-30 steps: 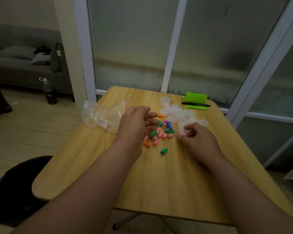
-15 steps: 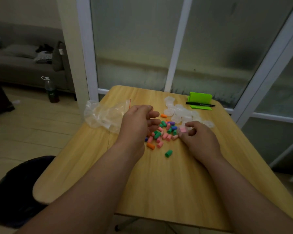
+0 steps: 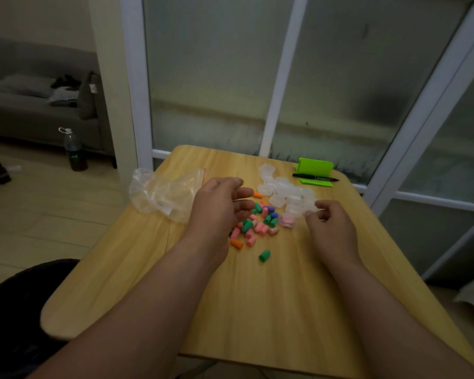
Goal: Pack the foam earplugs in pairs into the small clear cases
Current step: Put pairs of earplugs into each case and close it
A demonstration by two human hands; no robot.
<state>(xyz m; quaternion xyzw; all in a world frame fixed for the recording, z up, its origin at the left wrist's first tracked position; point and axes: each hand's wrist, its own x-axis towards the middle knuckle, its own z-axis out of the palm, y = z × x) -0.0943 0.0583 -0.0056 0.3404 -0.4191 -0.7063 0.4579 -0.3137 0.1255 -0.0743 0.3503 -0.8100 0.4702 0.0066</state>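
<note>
A pile of foam earplugs point(image 3: 260, 224) in pink, green, orange and purple lies mid-table. One green earplug point(image 3: 264, 255) sits apart, nearer me. Behind the pile is a heap of small clear cases point(image 3: 285, 192). One clear case holding pink earplugs point(image 3: 287, 221) rests on the table at the pile's right edge. My left hand point(image 3: 219, 203) hovers over the pile's left side, fingers relaxed and holding nothing. My right hand point(image 3: 329, 222) is just right of the pink-filled case, fingers loosely curled, not touching it.
A crumpled clear plastic bag point(image 3: 162, 192) lies left of my left hand. A green stand point(image 3: 315, 168) and a black marker point(image 3: 315, 177) sit at the far right corner of the wooden table point(image 3: 257, 310). A bottle point(image 3: 73, 150) stands on the floor.
My right hand has let go of the pink-filled case and drawn back to the right. My left hand stays over the pile.
</note>
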